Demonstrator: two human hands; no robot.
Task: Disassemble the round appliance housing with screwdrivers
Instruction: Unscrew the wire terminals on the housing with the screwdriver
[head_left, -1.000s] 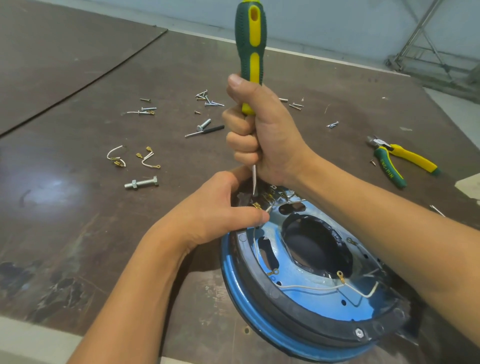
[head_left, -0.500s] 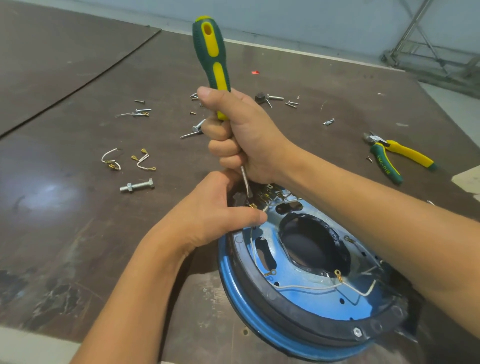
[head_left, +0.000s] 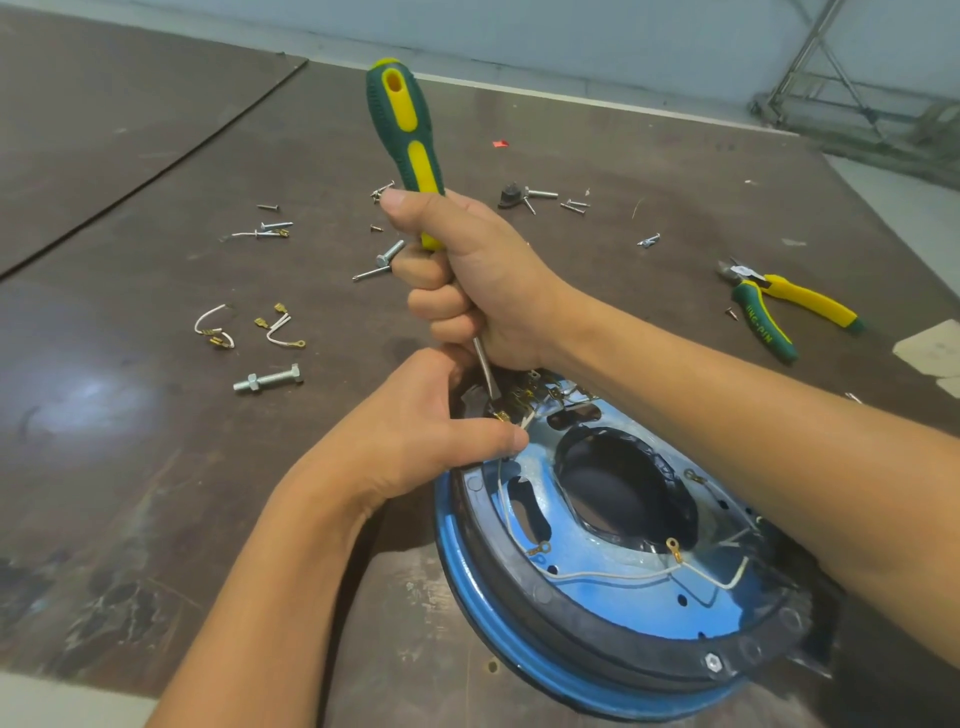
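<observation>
Housing (head_left: 454, 577) is round like a big dish, with a blue rim, a black ring inside it, a shiny blue plate and a dark hole in the middle. It sits on the brown table (head_left: 130, 415), open side up. A thin white wire (head_left: 597, 576) runs across its plate. The right arm lies over the housing's right side and hides that part.

At the housing's far edge, the left hand (head_left: 415, 441) holds on, fingers curled over the edge and thumb lying straight along it. Just above, the right hand (head_left: 478, 291) is wrapped tight round a screwdriver (head_left: 405, 140). Its green and yellow handle points up and leans a little left. Its thin metal tip points down at small gold clips on the housing's far edge.

Left of the housing lie a fat bolt (head_left: 270, 378) and short wire bits (head_left: 275, 327). Farther off are loose screws (head_left: 275, 226). Right of the housing lie pliers (head_left: 769, 312) with green and yellow handles.
</observation>
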